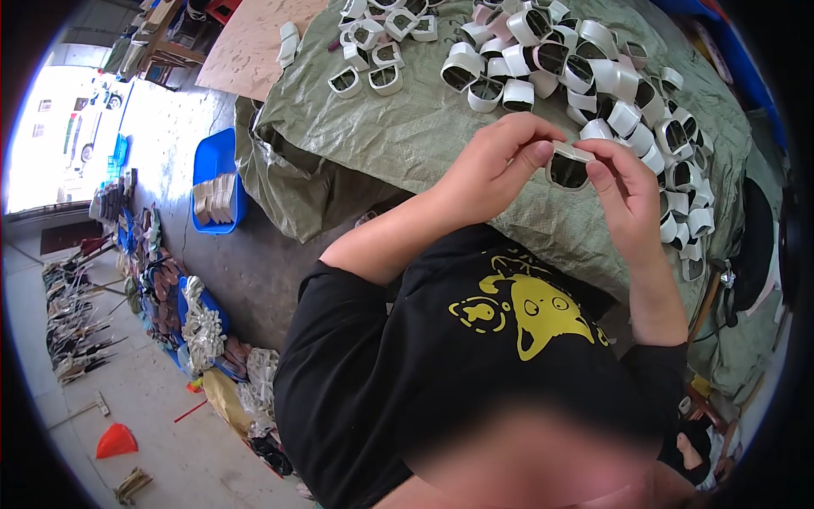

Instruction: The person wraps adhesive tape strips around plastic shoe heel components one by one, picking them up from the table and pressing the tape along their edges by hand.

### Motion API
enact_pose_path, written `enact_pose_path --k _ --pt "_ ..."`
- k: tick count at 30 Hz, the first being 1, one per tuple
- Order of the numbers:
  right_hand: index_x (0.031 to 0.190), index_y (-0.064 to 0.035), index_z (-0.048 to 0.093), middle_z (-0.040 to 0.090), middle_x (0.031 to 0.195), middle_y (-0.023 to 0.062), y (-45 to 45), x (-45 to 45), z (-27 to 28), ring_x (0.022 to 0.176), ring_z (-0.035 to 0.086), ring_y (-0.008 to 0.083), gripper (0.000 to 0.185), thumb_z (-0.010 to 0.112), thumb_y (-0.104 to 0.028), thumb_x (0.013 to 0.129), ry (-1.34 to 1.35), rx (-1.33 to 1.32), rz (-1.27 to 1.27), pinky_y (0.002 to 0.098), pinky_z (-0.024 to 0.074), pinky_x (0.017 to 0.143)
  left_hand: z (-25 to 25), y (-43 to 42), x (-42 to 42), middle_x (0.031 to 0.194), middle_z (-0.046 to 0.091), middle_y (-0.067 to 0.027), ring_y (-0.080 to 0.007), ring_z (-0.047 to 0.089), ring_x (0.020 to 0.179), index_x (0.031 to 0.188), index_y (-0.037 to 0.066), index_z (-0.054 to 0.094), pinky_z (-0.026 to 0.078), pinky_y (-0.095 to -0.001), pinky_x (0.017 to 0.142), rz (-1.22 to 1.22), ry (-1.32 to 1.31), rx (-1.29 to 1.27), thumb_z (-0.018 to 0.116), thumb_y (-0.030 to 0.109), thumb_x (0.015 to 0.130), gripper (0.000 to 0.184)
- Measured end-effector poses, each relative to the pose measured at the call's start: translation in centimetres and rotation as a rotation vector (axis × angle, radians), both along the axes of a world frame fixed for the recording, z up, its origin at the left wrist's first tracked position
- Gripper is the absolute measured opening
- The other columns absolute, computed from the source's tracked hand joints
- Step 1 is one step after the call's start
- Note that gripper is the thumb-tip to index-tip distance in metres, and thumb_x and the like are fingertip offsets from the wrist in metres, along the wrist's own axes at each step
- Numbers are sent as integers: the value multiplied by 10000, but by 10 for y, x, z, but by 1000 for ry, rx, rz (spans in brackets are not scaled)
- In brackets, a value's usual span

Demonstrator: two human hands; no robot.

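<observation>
Nearest, at the bottom centre of the frame, is the person's black shirt (365,382), its front close against the near side of the work surface. Just above it, right of centre, both hands meet on one small pale-rimmed piece (570,153) with a dark inside. The left hand (500,161) pinches its left edge between thumb and bent forefinger; the right hand (626,191) has thumb and fingers nearly together at its right edge (how hard either presses, I cannot tell). The piece is held up by its edges alone, so a slip of one thumb could let it twist or drop, and uneven pressure might bend its rim.

Beneath spreads a creased green sheet (407,140). Its loose folds hang down at left of centre, and if the body or an arm caught them, a tug could drag whatever lies on top. The heap of white pieces (623,76) at the upper right runs down beside the right forearm; swinging that elbow outward might scatter the lowest ones. Beyond, at the top centre, a smaller cluster (386,78) sits apart; a long reach could mix the two groups, should they need separating.
</observation>
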State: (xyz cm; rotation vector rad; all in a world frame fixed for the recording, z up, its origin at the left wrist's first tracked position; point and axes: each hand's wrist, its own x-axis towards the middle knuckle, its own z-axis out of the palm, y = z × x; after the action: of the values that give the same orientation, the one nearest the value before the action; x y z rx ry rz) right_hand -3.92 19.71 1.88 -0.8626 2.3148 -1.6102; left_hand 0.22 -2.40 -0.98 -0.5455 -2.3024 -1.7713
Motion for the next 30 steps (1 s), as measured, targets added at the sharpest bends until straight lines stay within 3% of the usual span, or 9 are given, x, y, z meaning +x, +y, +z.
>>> enact_pose_path --k 3,7,10,14,18,22,24,26,30 --pt "1148 24 650 656 999 11 -1 1 -1 870 554 69 234 578 -158 1019 28 26 -11 214 435 770 4 4 2 971 626 -106 -170 607 888 1162 -18 598 481 -324 747 -8 -106 0 492 110 1027 214" --pt "1145 22 651 648 969 3 -5 6 -5 820 536 64 222 592 -144 1010 196 67 -28 205 419 731 0 16 5 960 622 -92 -159 585 834 1127 -19 597 476 -331 739 185 123 -179 495 95 1025 184" --pt "1145 20 652 643 943 5 -12 14 -4 793 531 71 215 600 -135 1005 316 97 -92 211 426 728 -8 21 3 945 609 -105 -183 571 800 1146 -22 590 472 -335 729 226 205 -153 489 82 1020 191" --pt "1102 26 658 664 881 72 -10 13 -2 785 609 133 213 643 -144 975 65 -47 -141 257 481 742 -4 16 5 925 595 -105 -198 552 767 1217 -19 560 467 -334 723 129 112 5 490 88 1023 233" --pt "1104 27 659 663 883 71 -9 16 1 786 604 124 221 652 -149 972 -88 -154 -180 251 481 744 -7 25 10 894 581 -79 -178 527 757 1302 -10 516 457 -314 717 64 11 124 479 109 1036 294" --pt "1107 29 661 672 901 70 -11 21 -3 795 602 120 228 658 -153 969 195 -46 -172 251 480 753 -8 25 11 876 582 -43 -132 507 764 1350 1 480 446 -292 709 92 44 17 460 137 1053 328" --pt "1127 26 655 659 926 45 -10 23 -5 801 569 95 230 642 -152 983 160 -56 -173 230 456 741 -7 24 12 873 584 -31 -114 501 768 1361 5 470 443 -285 707 105 65 -48 454 147 1059 335" --pt "1167 21 643 633 976 -5 -8 25 -7 813 504 46 236 609 -151 1009 92 -79 -174 188 409 719 -2 25 14 862 582 -40 -118 502 763 1315 8 507 443 -285 699 60 -2 81 450 166 1062 304" --pt "1167 25 639 640 977 8 -7 28 -10 833 527 62 246 613 -160 1007 47 -73 -138 201 430 750 -5 16 10 840 579 -44 -120 498 752 1226 10 559 440 -284 691 -3 -101 185 445 195 1066 270"
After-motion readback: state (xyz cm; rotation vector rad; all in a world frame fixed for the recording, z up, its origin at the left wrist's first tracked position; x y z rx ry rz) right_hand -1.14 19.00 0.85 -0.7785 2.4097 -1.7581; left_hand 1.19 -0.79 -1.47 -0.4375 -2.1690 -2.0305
